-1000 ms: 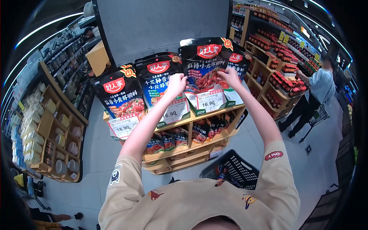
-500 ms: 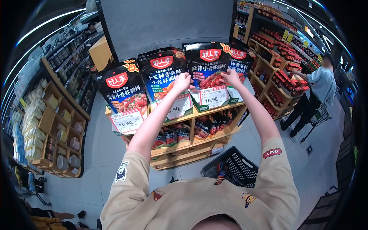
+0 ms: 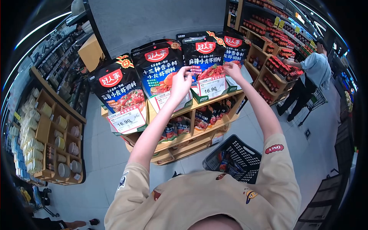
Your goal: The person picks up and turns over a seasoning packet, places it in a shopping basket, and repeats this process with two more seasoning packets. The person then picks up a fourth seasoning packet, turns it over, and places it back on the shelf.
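Large black-and-blue crayfish seasoning pouches stand in a row on the wooden display stand (image 3: 174,111). My left hand (image 3: 181,79) is at the left edge of the third seasoning pouch (image 3: 207,63), fingers curled and closed on it. At the opposite edge, my right hand (image 3: 232,72) pinches the same pouch. A price card (image 3: 210,89) reading 16.90 covers its lower front. To its left are the second pouch (image 3: 156,71), partly behind my left forearm, and the leftmost pouch (image 3: 115,86). The rightmost pouch (image 3: 234,50) is partly hidden behind the held one.
Smaller pouches (image 3: 209,119) fill the shelf below. A dark shopping basket (image 3: 245,159) with packets inside is on the floor near me. Bowls line the left shelf (image 3: 57,134). At right, a person (image 3: 314,73) with a cart (image 3: 316,101) faces shelves of jars (image 3: 283,71).
My view has shifted slightly, and the display sits a little higher and further left. The third pouch has moved left relative to the rightmost one, exposing more of it. Both hands stay at its edges.
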`<state>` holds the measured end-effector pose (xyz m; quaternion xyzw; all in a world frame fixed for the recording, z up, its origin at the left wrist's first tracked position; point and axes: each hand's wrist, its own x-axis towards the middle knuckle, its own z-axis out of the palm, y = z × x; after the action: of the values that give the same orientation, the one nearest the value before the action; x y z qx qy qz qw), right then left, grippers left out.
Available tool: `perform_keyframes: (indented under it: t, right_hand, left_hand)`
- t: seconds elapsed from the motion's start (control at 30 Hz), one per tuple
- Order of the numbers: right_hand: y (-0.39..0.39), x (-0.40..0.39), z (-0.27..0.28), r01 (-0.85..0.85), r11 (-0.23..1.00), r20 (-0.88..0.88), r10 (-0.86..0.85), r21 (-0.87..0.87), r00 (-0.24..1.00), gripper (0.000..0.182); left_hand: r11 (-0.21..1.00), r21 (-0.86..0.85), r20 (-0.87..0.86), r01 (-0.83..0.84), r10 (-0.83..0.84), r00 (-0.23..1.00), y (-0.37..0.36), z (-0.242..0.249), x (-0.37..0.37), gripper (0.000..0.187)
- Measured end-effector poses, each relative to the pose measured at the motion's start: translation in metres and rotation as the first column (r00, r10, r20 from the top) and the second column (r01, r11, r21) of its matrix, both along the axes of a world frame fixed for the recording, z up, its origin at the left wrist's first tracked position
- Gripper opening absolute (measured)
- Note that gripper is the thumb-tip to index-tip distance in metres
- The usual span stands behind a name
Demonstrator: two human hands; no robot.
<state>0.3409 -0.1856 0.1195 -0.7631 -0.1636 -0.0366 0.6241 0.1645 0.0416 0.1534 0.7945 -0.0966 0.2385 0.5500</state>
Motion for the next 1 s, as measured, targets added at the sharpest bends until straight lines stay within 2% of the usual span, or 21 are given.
perform_keyframes:
  t: [0.07,0.13,0.17,0.23,0.27,0.3,0.37,0.4,0.47,0.5,0.57,0.6,0.67,0.73,0.8,0.83,0.87,0.9,0.93,0.97,1.0]
  right_hand:
    - [-0.01,-0.018,-0.002,0.047,0.999,0.034,-0.046,-0.006,0.998,0.03]
    - [-0.023,-0.044,-0.005,0.088,0.995,0.302,-0.099,0.05,0.948,0.028]
    - [-0.025,-0.077,0.003,0.12,0.988,0.257,-0.14,0.093,0.956,0.025]
    - [-0.04,-0.12,-0.011,0.146,0.978,0.276,-0.183,0.15,0.943,0.022]
    - [-0.05,-0.138,-0.025,0.162,0.972,0.298,-0.208,0.171,0.932,0.021]
    - [-0.059,-0.158,-0.041,0.2,0.967,0.252,-0.236,0.161,0.938,0.021]
    - [-0.075,-0.203,-0.079,0.271,0.951,0.18,-0.295,0.15,0.938,0.02]
    - [-0.083,-0.226,-0.099,0.33,0.938,0.09,-0.339,0.102,0.936,0.021]
    - [-0.103,-0.269,-0.14,0.423,0.905,-0.027,-0.422,0.052,0.906,0.021]
    - [-0.114,-0.292,-0.161,0.489,0.872,-0.08,-0.487,0.007,0.87,0.021]
    - [-0.139,-0.332,-0.196,0.598,0.798,-0.104,-0.602,-0.074,0.791,0.02]
    - [-0.151,-0.353,-0.21,0.643,0.758,-0.079,-0.652,-0.11,0.754,0.02]
    - [-0.167,-0.393,-0.214,0.712,0.67,-0.07,-0.737,-0.21,0.673,0.021]
    - [-0.181,-0.427,-0.208,0.756,0.576,-0.02,-0.799,-0.312,0.601,0.021]
    - [-0.198,-0.454,-0.202,0.772,0.423,0.108,-0.842,-0.475,0.528,0.021]
    - [-0.206,-0.466,-0.2,0.759,0.342,0.172,-0.845,-0.554,0.507,0.022]
    - [-0.214,-0.477,-0.199,0.756,0.331,0.157,-0.856,-0.565,0.492,0.022]
    - [-0.222,-0.484,-0.195,0.733,0.21,0.251,-0.849,-0.647,0.465,0.024]
    - [-0.229,-0.491,-0.195,0.7,0.084,0.342,-0.827,-0.709,0.446,0.025]
    - [-0.237,-0.496,-0.199,0.693,0.083,0.328,-0.837,-0.716,0.439,0.025]
    - [-0.244,-0.501,-0.202,0.65,-0.053,0.398,-0.826,-0.758,0.398,0.03]
  left_hand:
    - [0.995,0.01,0.037,0.095,-0.095,0.995,-0.019,0.008,-0.044,0.022]
    - [0.948,0.178,-0.039,0.265,-0.262,0.964,-0.028,0.001,-0.083,0.02]
    - [0.888,0.256,-0.13,0.381,-0.359,0.924,-0.029,-0.008,-0.099,0.02]
    - [0.774,0.409,-0.128,0.483,-0.475,0.871,-0.032,-0.044,-0.126,0.021]
    - [0.718,0.395,-0.285,0.573,-0.498,0.819,-0.03,-0.061,-0.139,0.025]
    - [0.643,0.292,-0.541,0.708,-0.499,0.677,-0.026,-0.079,-0.148,0.031]
    - [0.565,0.286,-0.73,0.774,-0.394,0.558,-0.014,-0.151,-0.164,0.042]
    - [0.517,0.322,-0.799,0.793,-0.302,0.521,-0.006,-0.186,-0.171,0.045]
    - [0.46,0.385,-0.861,0.8,-0.133,0.491,0.003,-0.219,-0.182,0.042]
    - [0.422,0.371,-0.874,0.827,-0.143,0.465,0.01,-0.239,-0.187,0.042]
    - [0.524,0.369,-0.827,0.768,-0.192,0.528,0.031,-0.287,-0.194,0.035]
    - [0.489,0.355,-0.842,0.797,-0.202,0.5,0.045,-0.316,-0.2,0.035]
    - [0.632,0.247,-0.872,0.735,-0.185,0.453,0.079,-0.384,-0.216,0.032]
    - [0.667,0.184,-0.95,0.722,-0.066,0.304,0.13,-0.468,-0.241,0.03]
    - [0.485,-0.039,-0.991,0.874,0.091,-0.095,0.173,-0.52,-0.261,0.03]
    - [0.464,-0.052,-0.989,0.884,0.102,-0.112,0.169,-0.501,-0.27,0.03]
    - [0.654,-0.01,-0.964,0.757,0.194,-0.181,0.165,-0.479,-0.281,0.03]
    - [0.803,0.067,-0.927,0.592,0.27,-0.261,0.157,-0.46,-0.288,0.03]
    - [0.793,0.068,-0.921,0.605,0.283,-0.267,0.153,-0.457,-0.291,0.03]
    - [0.843,-0.015,-0.957,0.538,0.144,-0.252,0.149,-0.454,-0.293,0.031]
    - [0.877,-0.102,-0.974,0.469,0.006,-0.224,0.144,-0.449,-0.294,0.032]
